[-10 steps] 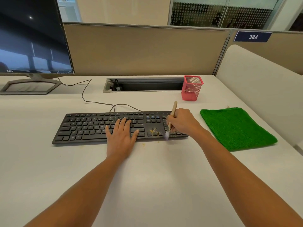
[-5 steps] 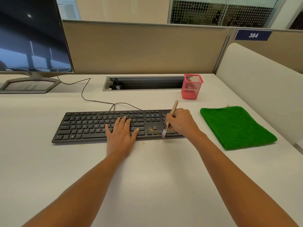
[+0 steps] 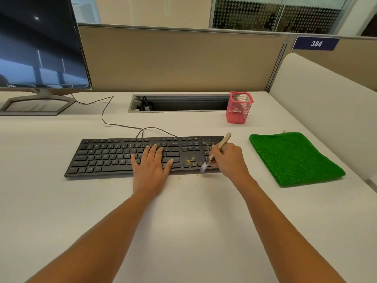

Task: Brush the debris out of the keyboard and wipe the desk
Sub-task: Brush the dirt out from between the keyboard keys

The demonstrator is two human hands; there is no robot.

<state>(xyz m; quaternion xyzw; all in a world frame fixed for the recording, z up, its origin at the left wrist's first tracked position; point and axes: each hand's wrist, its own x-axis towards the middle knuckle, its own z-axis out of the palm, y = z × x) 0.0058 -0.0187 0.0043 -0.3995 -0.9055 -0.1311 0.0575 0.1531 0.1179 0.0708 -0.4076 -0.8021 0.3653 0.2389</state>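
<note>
Brush (image 3: 224,139) nudged left toward debris (image 3: 191,160), pinched in right hand (image 3: 229,160), left hand (image 3: 151,170) flat on keyboard (image 3: 106,158)

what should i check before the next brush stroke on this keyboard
Left hand flat on the keyboard, steadying it: ok.
Right hand grips the brush: ok.
Bristles down at the keyboard's front edge: ok.
Arrow keys clean: not ok, yellow crumbs lie there.
Desk in front clean: not ok, a few crumbs.
Green cloth ready for wiping: ok, right of the keyboard.
</note>
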